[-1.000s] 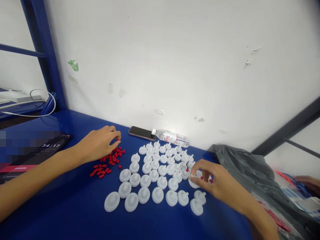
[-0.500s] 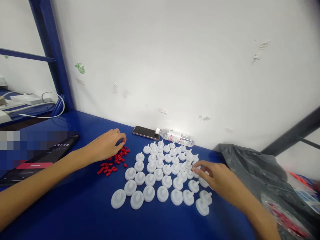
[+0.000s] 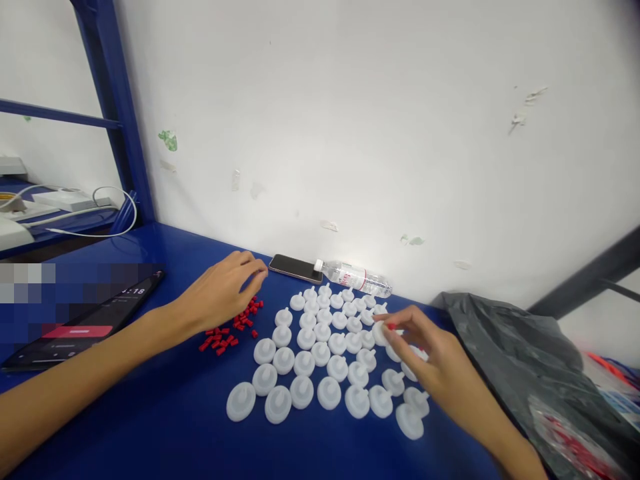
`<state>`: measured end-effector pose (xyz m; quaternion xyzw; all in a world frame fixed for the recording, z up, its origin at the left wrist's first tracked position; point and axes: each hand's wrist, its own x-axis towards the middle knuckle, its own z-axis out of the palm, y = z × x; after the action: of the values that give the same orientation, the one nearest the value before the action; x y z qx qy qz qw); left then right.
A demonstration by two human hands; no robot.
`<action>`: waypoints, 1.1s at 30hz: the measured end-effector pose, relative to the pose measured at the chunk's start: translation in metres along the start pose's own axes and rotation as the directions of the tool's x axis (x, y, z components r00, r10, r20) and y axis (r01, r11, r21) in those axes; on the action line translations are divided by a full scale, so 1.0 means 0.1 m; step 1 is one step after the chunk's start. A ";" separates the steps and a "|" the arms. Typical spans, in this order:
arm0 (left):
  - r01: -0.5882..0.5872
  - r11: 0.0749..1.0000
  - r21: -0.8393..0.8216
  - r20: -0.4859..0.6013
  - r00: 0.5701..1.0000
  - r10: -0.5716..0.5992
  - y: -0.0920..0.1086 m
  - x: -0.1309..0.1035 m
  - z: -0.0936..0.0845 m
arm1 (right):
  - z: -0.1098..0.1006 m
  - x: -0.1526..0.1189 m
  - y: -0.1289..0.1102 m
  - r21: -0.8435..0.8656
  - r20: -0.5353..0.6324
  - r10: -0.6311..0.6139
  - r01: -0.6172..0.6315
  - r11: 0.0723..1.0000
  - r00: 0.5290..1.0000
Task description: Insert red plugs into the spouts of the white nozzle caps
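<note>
Many white round discs with a short stem lie in loose rows, mostly stem up, on the blue table. At their right side my right hand is closed, its thumb and fingers pinching a white disc with a small red cap at its stem. Over the pile of small red caps at left hovers my left hand. Its thumb and index finger come together in a pinch, and whatever is between the tips is hidden. The hand covers part of the pile.
A dark phone and a clear plastic bottle lie along the wall. A larger device with a lit screen rests at left. At right are a dark grey plastic bag and a clear bag of red pieces.
My right hand now has a white disc tilted up in its fingers, with the red cap at its stem. My left hand has shifted slightly to the right and up, and the view has moved a little.
</note>
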<state>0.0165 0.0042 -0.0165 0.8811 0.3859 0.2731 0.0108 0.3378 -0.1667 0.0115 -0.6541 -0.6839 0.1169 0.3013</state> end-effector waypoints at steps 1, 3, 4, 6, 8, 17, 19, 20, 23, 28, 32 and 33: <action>-0.058 0.998 -0.017 -0.034 0.998 0.058 0.08 -0.02 -0.01 | 0.07 -0.01 -0.03 -0.020 -0.009 -0.038 0.037 0.999 0.999; -0.191 0.981 -0.042 -0.066 0.980 0.188 0.26 -0.08 -0.03 | 0.23 -0.02 -0.08 -0.053 -0.024 -0.137 0.135 0.989 0.990; -0.259 0.964 -0.056 -0.067 0.965 0.255 0.36 -0.12 -0.03 | 0.32 -0.04 -0.11 -0.055 -0.025 -0.187 0.186 0.981 0.982; -0.395 0.916 -0.067 -0.071 0.918 0.391 0.55 -0.21 -0.03 | 0.47 -0.07 -0.17 -0.031 -0.024 -0.267 0.267 0.963 0.963; -0.497 0.866 -0.058 -0.084 0.867 0.492 0.71 -0.29 0.00 | 0.59 -0.12 -0.23 0.020 -0.038 -0.323 0.324 0.946 0.946; -0.641 0.766 0.039 -0.038 0.765 0.643 0.87 -0.42 0.07 | 0.72 -0.13 -0.37 0.037 -0.095 -0.504 0.509 0.860 0.858; -0.649 0.761 -0.002 0.002 0.761 0.649 0.88 -0.40 0.05 | 0.72 -0.11 -0.39 0.009 -0.115 -0.562 0.567 0.824 0.819; -0.633 0.773 -0.034 0.006 0.773 0.634 0.90 -0.40 0.04 | 0.72 -0.09 -0.41 -0.011 -0.128 -0.586 0.590 0.808 0.800; -0.532 0.833 -0.154 -0.004 0.843 0.538 0.93 -0.38 0.01 | 0.69 -0.07 -0.43 -0.107 -0.174 -0.638 0.629 0.770 0.750; -0.139 0.938 -0.318 -0.084 0.989 0.118 0.66 -0.24 -0.14 | 0.47 -0.02 -0.16 -0.428 -0.281 -0.645 0.509 0.747 0.711; 0.157 0.987 -0.023 -0.072 0.985 -0.159 0.21 -0.02 -0.28 | 0.20 0.05 0.08 -0.429 -0.456 -0.373 0.168 0.887 0.808; 0.187 0.982 0.010 -0.052 0.981 -0.186 0.12 0.02 -0.29 | 0.15 0.06 0.11 -0.398 -0.477 -0.288 0.089 0.913 0.830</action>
<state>0.0115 -0.0082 0.0114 0.8339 0.4690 0.2904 0.0201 0.3389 -0.1561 -0.0045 -0.6325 -0.6469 -0.2242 0.3622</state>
